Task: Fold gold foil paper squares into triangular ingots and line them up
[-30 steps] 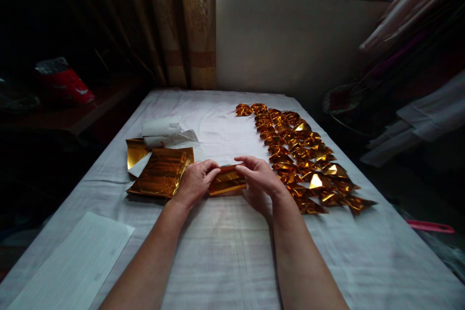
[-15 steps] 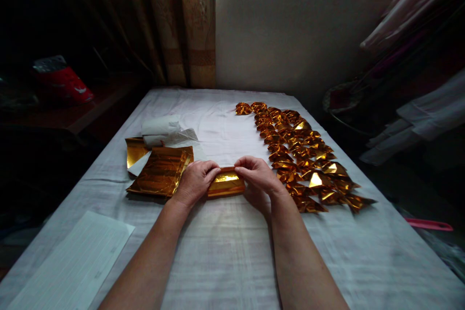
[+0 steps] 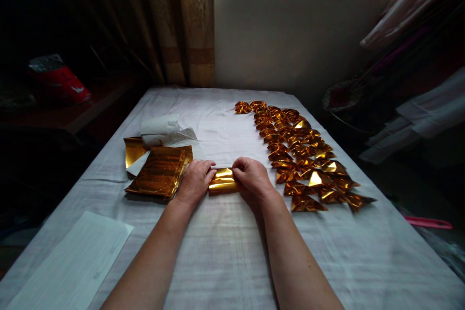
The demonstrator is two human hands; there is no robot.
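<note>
A sheet of shiny gold foil paper (image 3: 223, 181), folded or rolled into a narrow band, lies across the middle of the cloth between my hands. My left hand (image 3: 195, 179) grips its left end, thumb and fingers closed at the upper edge. At the right end my right hand (image 3: 253, 176) pinches the same upper edge, its fingertips partly hidden. Close beside my left hand lies a stack of flat gold foil sheets (image 3: 156, 172). To the right of my right hand stand rows of folded gold foil pieces (image 3: 307, 203) with pointed ends.
White crumpled paper (image 3: 160, 126) sits behind the stack, and a pale lined sheet (image 3: 78, 256) lies front left. A white cloth (image 3: 218, 261) covers the table. A red container (image 3: 60, 82) stands on a side shelf; clothes (image 3: 432, 106) hang at the right.
The gold foil paper between my hands now lies flatter and lower against the cloth. My right hand has shifted slightly left and its fingers have curled in more.
</note>
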